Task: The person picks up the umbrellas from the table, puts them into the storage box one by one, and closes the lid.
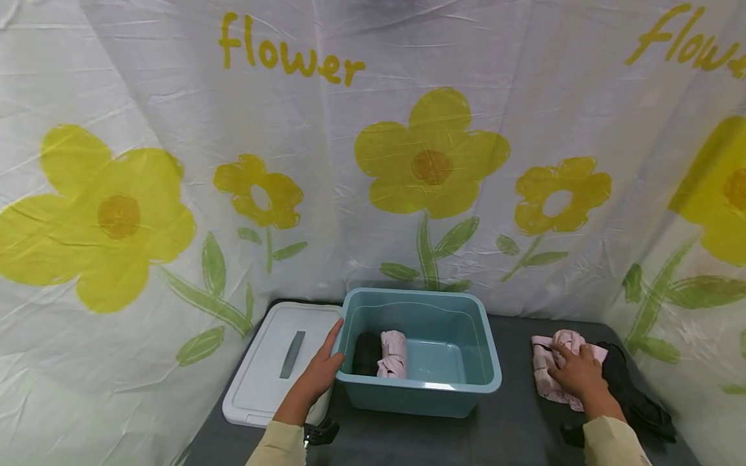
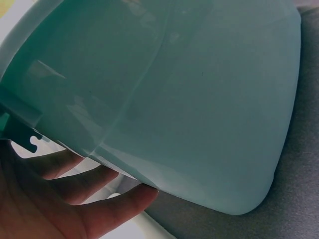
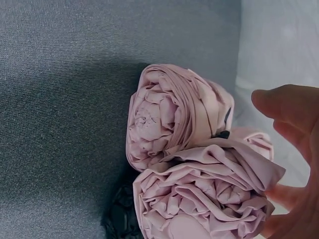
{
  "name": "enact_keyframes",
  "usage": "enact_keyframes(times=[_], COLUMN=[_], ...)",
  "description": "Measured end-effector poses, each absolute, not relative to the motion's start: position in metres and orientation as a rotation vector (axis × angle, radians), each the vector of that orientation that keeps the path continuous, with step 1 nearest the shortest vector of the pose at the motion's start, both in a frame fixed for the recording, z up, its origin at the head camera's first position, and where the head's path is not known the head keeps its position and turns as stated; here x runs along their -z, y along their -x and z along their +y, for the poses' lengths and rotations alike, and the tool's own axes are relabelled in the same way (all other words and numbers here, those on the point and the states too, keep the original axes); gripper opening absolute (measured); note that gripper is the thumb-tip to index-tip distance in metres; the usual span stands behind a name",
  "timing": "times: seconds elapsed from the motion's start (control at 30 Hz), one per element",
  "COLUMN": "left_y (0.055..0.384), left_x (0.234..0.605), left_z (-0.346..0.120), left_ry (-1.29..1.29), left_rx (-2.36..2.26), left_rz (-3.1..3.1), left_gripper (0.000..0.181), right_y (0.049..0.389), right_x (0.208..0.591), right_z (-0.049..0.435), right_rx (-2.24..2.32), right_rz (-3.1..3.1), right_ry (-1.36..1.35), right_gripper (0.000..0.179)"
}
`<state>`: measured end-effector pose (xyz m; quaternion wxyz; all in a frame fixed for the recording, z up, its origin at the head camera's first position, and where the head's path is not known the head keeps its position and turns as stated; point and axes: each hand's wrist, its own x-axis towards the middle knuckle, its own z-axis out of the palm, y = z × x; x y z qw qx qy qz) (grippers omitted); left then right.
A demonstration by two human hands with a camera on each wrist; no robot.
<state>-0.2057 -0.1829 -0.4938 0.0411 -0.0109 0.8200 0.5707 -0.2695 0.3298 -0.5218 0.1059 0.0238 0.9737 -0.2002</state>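
Observation:
My left hand (image 1: 317, 375) lies against the left end of a blue-green plastic bin (image 1: 408, 400), fingers extended along its outer side in the left wrist view. Inside the bin's left part, a rolled black bundle (image 1: 366, 354) and a rolled pink bundle (image 1: 393, 355) lie side by side. On the right, my right hand (image 1: 579, 375) reaches over several rolled pink cloth bundles (image 1: 548, 372), its fingers spread and loosely bent. The right wrist view shows the thumb apart from one pink roll (image 3: 174, 114), and the other fingers behind a nearer pink roll (image 3: 199, 199).
Black cloth (image 1: 632, 391) with straps lies right of the pink rolls. Left of the bin is a white lid (image 1: 262, 362) with a grey handle (image 1: 293, 355). All of it sits on a dark grey table (image 1: 507, 427), backed by a flower-printed curtain (image 1: 332, 129).

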Motion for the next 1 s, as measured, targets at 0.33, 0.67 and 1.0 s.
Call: enact_keyframes(times=[0.33, 0.67, 1.0], left_y=[0.207, 0.22, 0.22], left_x=[0.494, 0.518, 0.521], left_z=[-0.185, -0.193, -0.194], left_ry=[0.03, 0.007, -0.003], left_rx=[-1.757, -1.749, -1.729], left_rz=[2.483, 2.495, 2.507], left_gripper=[0.071, 0.072, 0.073], right_y=[0.275, 0.278, 0.283], right_x=[0.53, 0.53, 0.534], right_z=[0.331, 0.33, 0.332], right_rx=[0.636, 0.599, 0.522], right_rz=[2.796, 2.773, 2.749], right_ry=[-0.244, -0.263, -0.239], right_gripper=[0.069, 0.061, 0.054])
